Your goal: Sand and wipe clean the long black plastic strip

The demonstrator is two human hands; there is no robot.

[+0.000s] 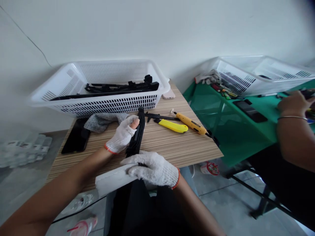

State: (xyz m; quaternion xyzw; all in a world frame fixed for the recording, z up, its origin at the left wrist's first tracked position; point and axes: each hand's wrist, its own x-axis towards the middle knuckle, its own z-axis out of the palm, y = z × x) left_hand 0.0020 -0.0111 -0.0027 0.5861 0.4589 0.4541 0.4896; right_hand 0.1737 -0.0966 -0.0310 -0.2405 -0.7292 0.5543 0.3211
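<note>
Gripping a long black part point(139, 132) just above the wood-grain surface point(169, 147), the gloved left hand point(123, 133) is closing its fingers around it, bare thumb tip showing, while the right hand point(155, 168) is loosely curling over a white oblong piece point(113, 181) near the part's lower end. The part, narrow and ridged, is sitting just right of the left hand, its long axis running away from the wearer, its far end pointing toward a white basket point(115, 105) and tilting slightly right.
</note>
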